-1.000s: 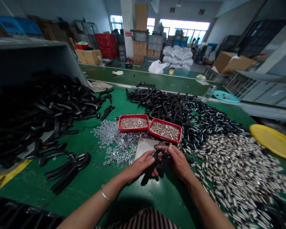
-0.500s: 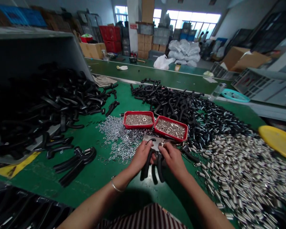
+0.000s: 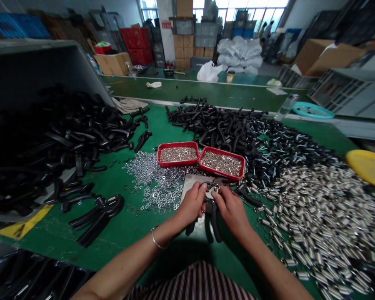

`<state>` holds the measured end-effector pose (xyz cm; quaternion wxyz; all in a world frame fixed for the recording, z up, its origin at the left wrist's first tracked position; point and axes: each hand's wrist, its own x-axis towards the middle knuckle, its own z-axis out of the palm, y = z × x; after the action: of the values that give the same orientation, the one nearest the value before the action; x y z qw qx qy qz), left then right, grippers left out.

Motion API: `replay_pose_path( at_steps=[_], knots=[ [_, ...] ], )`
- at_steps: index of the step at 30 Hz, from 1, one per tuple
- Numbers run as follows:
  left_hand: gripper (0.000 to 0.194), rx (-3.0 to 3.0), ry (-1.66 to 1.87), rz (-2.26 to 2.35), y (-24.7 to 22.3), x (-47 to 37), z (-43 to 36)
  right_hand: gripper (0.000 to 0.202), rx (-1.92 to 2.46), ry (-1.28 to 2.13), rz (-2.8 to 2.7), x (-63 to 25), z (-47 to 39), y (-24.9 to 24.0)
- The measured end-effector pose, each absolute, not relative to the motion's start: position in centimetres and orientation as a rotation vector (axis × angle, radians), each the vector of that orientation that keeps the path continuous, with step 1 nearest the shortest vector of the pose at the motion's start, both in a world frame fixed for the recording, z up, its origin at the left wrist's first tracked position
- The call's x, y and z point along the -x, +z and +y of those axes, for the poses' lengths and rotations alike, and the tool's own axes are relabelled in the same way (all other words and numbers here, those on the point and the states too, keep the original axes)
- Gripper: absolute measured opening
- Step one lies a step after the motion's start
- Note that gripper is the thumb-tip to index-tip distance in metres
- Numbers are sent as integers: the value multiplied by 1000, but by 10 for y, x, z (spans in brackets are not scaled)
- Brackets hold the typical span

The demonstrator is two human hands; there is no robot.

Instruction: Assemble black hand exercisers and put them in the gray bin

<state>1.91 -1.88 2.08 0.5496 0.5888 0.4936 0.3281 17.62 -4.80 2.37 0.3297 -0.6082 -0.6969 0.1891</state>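
Observation:
Both hands are on a black plier-like clamp (image 3: 215, 225) with curved handles pointing towards me. My left hand (image 3: 193, 202) is closed around its left side, thumb on top. My right hand (image 3: 233, 208) grips the right side, its thumb and fingers at a small silver coil spring (image 3: 217, 189) in the clamp's head. Fingers hide part of the head. Under the clamp lies a flat metal plate (image 3: 189, 183). Just beyond are two red trays, the left tray (image 3: 178, 163) with tiny metal parts, the right tray (image 3: 220, 171) with small pins.
Loose washers (image 3: 158, 183) spread left of the plate. Coil springs (image 3: 318, 225) heap on the right, with black parts (image 3: 218, 125) piled behind the trays. A grey bin (image 3: 90, 71) spills black handles at left, near another clamp (image 3: 101, 216). A yellow lid (image 3: 368, 168) lies far right.
The view has shifted slightly. The clamp has turned a little and sits slightly further right over the plate, more of which now shows. Both hands keep their hold.

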Motion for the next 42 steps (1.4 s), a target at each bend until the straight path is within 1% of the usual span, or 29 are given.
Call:
replay_pose_path(
  at_steps=[6, 10, 14, 19, 21, 24, 26, 27, 31, 34, 36, 37, 39, 42],
  knots=[
    [40, -1451, 790, 1197, 9, -19, -26, 24, 1571, 594, -1786, -173, -47, 20],
    [39, -1416, 895, 1229, 1, -15, -19, 22, 1515, 691, -1874, -171, -33, 29],
    [32, -1606, 964, 1281, 8, -9, -7, 25, 1448, 781, -1897, -169, -18, 44],
    [33, -1780, 991, 1367, 17, -4, -2, 29, 1439, 777, -1885, -167, -8, 51],
    [33, -1900, 908, 1411, 19, -1, -1, 27, 1373, 862, -1907, -169, -6, 51],
    [35, -2117, 631, 1426, 23, 7, -2, 29, 1253, 1129, -1862, -171, -9, 48],
    [37, -2247, 447, 1389, 26, 12, -6, 33, 1280, 1267, -1817, -168, -16, 44],
    [39, -2306, 372, 1365, 27, 15, -9, 32, 1330, 1274, -1827, -165, -21, 40],
    [41, -2424, 140, 1323, 26, 20, -21, 22, 1592, 1062, -1967, -150, -42, 22],
    [40, -2355, 74, 1385, 19, 19, -20, 28, 1652, 1092, -2018, -146, -43, 14],
    [42, -2301, 81, 1459, 15, 17, -11, 33, 1631, 1064, -2107, -153, -33, 18],
    [43, -2280, 84, 1508, 13, 17, -5, 36, 1617, 987, -2153, -160, -24, 23],
    [44, -2286, 79, 1574, 13, 16, 9, 36, 1590, 708, -2206, -178, -1, 35],
    [41, -2475, 149, 1511, 21, 10, 36, 25, 1636, 221, -2228, -207, 42, 50]
  ],
)
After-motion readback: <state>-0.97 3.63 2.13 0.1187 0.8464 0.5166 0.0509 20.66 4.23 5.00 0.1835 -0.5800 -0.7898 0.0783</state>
